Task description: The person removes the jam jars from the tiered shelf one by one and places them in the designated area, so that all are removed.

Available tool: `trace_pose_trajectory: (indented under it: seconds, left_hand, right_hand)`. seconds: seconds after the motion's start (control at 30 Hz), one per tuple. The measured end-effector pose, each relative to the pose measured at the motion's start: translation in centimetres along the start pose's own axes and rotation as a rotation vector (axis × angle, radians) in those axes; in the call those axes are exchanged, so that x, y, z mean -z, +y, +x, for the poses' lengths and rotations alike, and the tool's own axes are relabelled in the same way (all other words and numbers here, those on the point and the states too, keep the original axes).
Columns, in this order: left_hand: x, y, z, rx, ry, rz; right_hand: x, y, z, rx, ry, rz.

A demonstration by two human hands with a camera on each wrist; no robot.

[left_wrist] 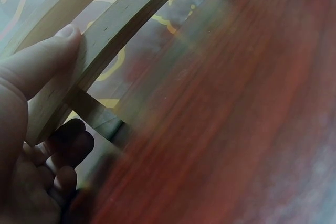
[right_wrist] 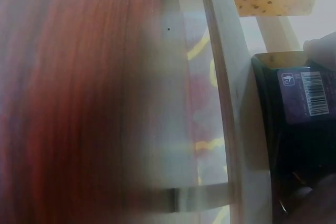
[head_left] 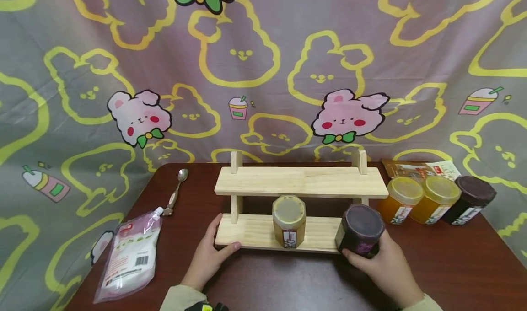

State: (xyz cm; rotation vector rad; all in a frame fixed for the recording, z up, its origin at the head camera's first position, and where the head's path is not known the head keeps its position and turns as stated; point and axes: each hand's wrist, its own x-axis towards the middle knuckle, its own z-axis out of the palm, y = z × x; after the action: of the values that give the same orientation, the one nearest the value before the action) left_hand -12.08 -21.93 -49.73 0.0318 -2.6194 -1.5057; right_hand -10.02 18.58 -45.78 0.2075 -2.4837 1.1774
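Note:
A pale two-tier wooden rack (head_left: 300, 181) stands on the table. My left hand (head_left: 209, 255) grips the left end of its lower board (left_wrist: 113, 27), thumb on the top face and fingers beneath. With my right hand (head_left: 387, 263) I hold a dark jam jar (head_left: 360, 228) at the right end of that board. The jar's base is close against the board's edge in the right wrist view, where its barcode label (right_wrist: 314, 94) shows. Left of it, a jar of yellowish contents (head_left: 289, 224) is upright on the same board, near the middle.
Right of the rack stand two orange-yellow jars (head_left: 401, 196) and another dark jar (head_left: 469, 201), with a brown packet (head_left: 405, 169) behind them. On the left lie a clear-and-white spouted pouch (head_left: 133, 256) and a spoon (head_left: 177, 190). A patterned curtain (head_left: 263, 73) hangs behind the table.

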Motion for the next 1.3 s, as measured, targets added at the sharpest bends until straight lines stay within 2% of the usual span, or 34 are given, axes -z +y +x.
trace_pose_trajectory:
  seconds: [0.27,0.43,0.63,0.9,1.03,1.17,1.3]
  left_hand:
    - [0.1,0.2,0.0,-0.003,-0.001,0.013]
    - [0.1,0.1,-0.1,-0.008,0.005,0.021]
    - [0.0,0.1,0.0,-0.002,-0.002,0.006]
    - [0.0,0.5,0.1,0.017,-0.020,-0.012]
    - [0.0,0.5,0.1,0.015,-0.018,-0.010]
    - [0.1,0.5,0.1,0.006,-0.014,-0.012]
    - [0.1,0.4,0.1,0.008,-0.014,-0.010]
  right_hand:
    - [1.0,0.1,-0.3,-0.053,-0.034,0.027]
    - [1.2,0.4,-0.5,-0.068,-0.018,0.053]
    - [1.6,0.9,-0.7,-0.051,-0.008,0.074]
    - [2.8,1.9,-0.8,-0.026,-0.040,0.063]
    - [3.7,2.3,-1.1,-0.088,-0.082,0.017]
    - [4.3,2.6,-1.2,-0.143,-0.134,0.016]
    - [4.6,3.0,-1.3,-0.144,-0.139,0.019]
